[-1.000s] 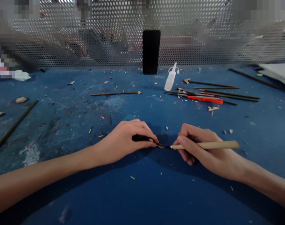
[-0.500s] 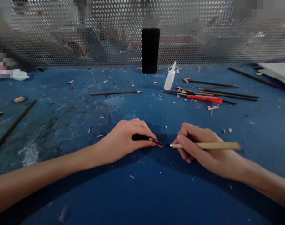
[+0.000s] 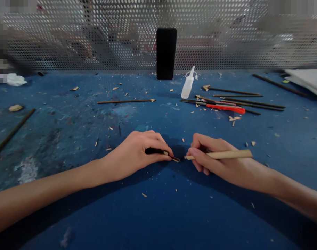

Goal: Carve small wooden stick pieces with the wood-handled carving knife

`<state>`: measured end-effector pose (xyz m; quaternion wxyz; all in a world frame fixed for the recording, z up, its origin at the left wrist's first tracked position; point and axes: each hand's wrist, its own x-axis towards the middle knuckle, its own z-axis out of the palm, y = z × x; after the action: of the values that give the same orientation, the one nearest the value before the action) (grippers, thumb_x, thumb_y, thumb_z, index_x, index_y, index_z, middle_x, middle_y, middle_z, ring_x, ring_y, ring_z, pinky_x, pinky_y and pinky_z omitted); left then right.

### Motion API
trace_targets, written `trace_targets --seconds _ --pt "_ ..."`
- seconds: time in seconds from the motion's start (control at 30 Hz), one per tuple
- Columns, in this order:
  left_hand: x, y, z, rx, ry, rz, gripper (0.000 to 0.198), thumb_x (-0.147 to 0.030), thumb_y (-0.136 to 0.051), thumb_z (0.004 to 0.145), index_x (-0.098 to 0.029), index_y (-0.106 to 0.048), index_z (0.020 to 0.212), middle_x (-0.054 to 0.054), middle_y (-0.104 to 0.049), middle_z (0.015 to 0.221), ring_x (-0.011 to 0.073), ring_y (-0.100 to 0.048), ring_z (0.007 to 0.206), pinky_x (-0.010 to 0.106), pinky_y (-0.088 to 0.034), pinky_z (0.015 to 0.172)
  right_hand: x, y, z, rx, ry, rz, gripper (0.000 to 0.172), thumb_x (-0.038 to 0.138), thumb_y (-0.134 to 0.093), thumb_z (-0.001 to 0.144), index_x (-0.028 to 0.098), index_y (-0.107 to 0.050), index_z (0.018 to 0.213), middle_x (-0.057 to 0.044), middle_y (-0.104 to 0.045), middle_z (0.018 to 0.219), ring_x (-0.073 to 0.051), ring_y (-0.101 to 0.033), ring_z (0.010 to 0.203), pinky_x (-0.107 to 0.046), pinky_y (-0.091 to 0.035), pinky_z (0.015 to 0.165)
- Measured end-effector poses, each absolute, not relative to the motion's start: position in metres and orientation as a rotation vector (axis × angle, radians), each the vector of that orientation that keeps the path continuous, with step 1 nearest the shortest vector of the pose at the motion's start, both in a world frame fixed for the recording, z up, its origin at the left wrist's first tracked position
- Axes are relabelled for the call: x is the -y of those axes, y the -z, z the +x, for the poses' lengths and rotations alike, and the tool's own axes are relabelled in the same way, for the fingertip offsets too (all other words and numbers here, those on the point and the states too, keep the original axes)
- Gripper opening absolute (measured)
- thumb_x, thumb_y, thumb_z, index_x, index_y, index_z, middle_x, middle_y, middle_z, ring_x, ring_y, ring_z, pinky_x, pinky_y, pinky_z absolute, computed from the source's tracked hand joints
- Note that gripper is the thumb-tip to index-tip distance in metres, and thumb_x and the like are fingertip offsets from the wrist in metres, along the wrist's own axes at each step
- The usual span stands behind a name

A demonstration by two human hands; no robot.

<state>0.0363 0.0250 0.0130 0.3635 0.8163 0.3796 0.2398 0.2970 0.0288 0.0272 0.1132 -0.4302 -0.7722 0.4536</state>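
Spanning the whole view, a scuffed blue worktop (image 3: 70,215) runs back to a perforated metal screen (image 3: 70,41), whose far side is blurred past making out; pixelated patches hide the top corners and the left edge. White sheets (image 3: 306,80) are cut off at the right edge of the view. A black upright block (image 3: 166,53) stands against the screen, its front blank and dark, and a white plastic squeeze bottle (image 3: 187,83) lies just beside it, with no readable label. Right of that lie several long dark sticks (image 3: 253,105) and a utility knife (image 3: 225,108) with an orange-red handle, where no writing can be made out. Nearer the person, the left hand (image 3: 133,152) has its fingers curled closed around a dark stick (image 3: 158,151), partly hidden by them, with its pale tip poking out. The right hand (image 3: 216,159) grips a wooden-handled carving tool (image 3: 218,155), its fingers wrapped near the narrow end, whose small tip sits just apart from the stick's end. Tiny wood chips (image 3: 15,108) litter the worktop.
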Motion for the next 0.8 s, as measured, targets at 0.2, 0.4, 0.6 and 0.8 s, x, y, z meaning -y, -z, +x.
trace_targets --seconds 0.2,0.4,0.6,0.8 --pt "-0.0258 -0.0127 0.0367 -0.951 -0.628 2.078 0.013 -0.020 -0.072 0.092 -0.025 -0.080 0.101 -0.002 -0.076 0.099 0.0106 -0.068 0.093 0.020 -0.052 0.086 -0.0361 -0.0227 0.2972 2.056 -1.557 -1.183 0.028 0.036 -0.056 0.102 0.022 -0.047 0.079 0.008 -0.062 0.063 -0.007 -0.056 0.052 -0.018 -0.042 0.047" --pt "-0.0261 -0.0117 0.0360 -0.966 -0.602 2.054 0.013 -0.019 -0.071 0.092 -0.026 -0.080 0.100 -0.002 -0.074 0.097 0.0096 -0.067 0.091 0.019 -0.051 0.085 -0.0337 -0.0236 0.2984 2.109 -1.485 -1.179 0.035 0.043 -0.050 0.104 0.022 -0.047 0.077 0.006 -0.062 0.063 -0.007 -0.056 0.053 -0.018 -0.044 0.050" --pt "-0.0266 -0.0110 0.0359 -0.981 -0.590 2.050 0.013 -0.020 -0.071 0.093 -0.027 -0.080 0.100 -0.003 -0.074 0.098 0.0097 -0.067 0.092 0.019 -0.051 0.086 -0.0334 -0.0225 0.2984 2.111 -1.450 -1.173 0.036 0.046 -0.050 0.104 0.022 -0.048 0.077 0.006 -0.061 0.062 -0.007 -0.056 0.054 -0.018 -0.044 0.050" --pt "-0.0271 -0.0125 0.0378 -0.990 -0.587 2.027 0.012 -0.021 -0.072 0.092 -0.026 -0.080 0.099 -0.002 -0.074 0.097 0.0102 -0.067 0.092 0.020 -0.051 0.086 -0.0327 -0.0245 0.2995 2.101 -1.454 -1.163 0.036 0.046 -0.049 0.104 0.022 -0.047 0.077 0.006 -0.061 0.062 -0.006 -0.055 0.053 -0.018 -0.043 0.050"
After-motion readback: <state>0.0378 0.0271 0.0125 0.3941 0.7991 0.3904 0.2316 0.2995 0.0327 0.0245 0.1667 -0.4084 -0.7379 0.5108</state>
